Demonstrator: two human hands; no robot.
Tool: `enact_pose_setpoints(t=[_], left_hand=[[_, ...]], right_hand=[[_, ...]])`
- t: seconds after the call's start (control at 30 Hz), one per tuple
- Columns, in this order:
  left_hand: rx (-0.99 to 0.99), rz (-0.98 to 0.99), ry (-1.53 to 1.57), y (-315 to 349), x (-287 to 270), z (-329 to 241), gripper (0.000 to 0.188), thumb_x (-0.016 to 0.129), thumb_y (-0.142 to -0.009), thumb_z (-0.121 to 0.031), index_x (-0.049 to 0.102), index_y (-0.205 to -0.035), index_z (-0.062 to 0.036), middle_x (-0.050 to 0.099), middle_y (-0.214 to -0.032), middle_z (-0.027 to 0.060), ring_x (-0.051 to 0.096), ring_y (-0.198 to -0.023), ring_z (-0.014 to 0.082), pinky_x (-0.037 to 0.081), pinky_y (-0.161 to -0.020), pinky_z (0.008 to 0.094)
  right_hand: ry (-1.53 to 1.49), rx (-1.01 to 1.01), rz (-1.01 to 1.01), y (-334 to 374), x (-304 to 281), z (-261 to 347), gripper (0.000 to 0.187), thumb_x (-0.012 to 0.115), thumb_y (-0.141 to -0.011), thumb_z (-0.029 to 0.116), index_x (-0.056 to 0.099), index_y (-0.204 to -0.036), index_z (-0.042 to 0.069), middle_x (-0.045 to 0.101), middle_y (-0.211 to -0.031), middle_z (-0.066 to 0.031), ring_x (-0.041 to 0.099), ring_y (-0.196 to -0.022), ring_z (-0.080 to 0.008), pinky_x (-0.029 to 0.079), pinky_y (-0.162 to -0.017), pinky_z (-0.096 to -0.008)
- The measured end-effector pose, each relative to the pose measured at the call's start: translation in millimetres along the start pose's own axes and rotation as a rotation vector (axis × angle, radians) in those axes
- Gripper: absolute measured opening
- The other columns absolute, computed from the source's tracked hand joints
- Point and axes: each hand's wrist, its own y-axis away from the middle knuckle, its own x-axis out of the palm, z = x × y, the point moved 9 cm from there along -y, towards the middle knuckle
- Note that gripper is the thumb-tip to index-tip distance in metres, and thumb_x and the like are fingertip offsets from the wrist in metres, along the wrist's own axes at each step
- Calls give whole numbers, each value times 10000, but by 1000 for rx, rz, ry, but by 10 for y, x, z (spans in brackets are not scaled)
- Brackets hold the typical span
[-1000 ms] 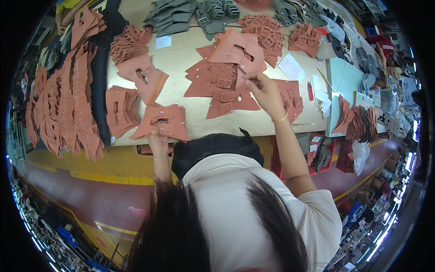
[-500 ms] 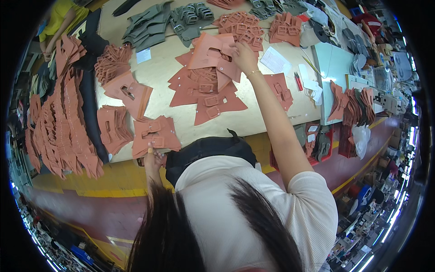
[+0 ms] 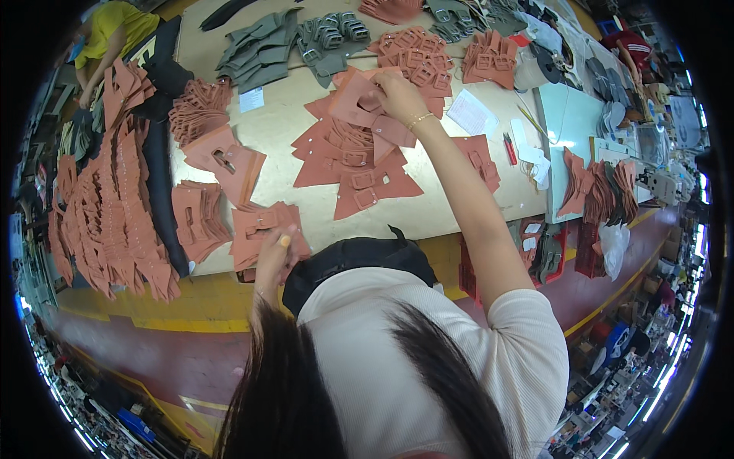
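Observation:
My right hand [image 3: 399, 98] reaches to the middle of the table. Its fingers are closed on the edge of a coral leather piece [image 3: 353, 96] with a cut-out slot. Beneath that piece lies a fanned pile of coral pieces with covered buckles [image 3: 362, 183]. My left hand [image 3: 275, 256] is at the near table edge, beside a small stack of coral slotted pieces [image 3: 264, 220]. Its fingers look apart and partly curled, with nothing visible in them, and one fingertip bears a yellow cover. The undersides of its fingers are hidden.
More coral stacks [image 3: 202, 218] lie at the left, beside a long row of coral parts [image 3: 118, 206]. Grey-green pieces [image 3: 258, 47] lie at the back. Paper [image 3: 472, 113] and a red pen [image 3: 510, 149] are at the right. A red crate [image 3: 562, 252] stands below the edge. A person [image 3: 115, 34] works at far left.
My left hand has come off the near edge of the small coral stack and turned up and to the right. My right hand has shifted slightly left, still holding the slotted piece.

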Motion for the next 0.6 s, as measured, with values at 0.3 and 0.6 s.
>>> enact_pose_setpoints(t=[0.3,0.6], left_hand=[[306,541,463,46,1197,-1032,702,622,-905,-368,311,-1414,3,439,-1371,170,452,-1265,285,367,-1068,406],[266,439,399,415,1298,-1183,560,472,-965,-203,257,-1404,71,387,-1400,231,430,-1286,331,345,-1096,454]], right_hand=[[-850,-73,104,633,-585,906,325,659,-874,251,612,-1060,-11,616,-901,-56,573,-825,-126,485,-763,-313],[-514,59,-152,1054,26,-13,348,633,-845,227,619,-1104,-5,630,-1041,-180,581,-1010,-327,450,-914,-391]])
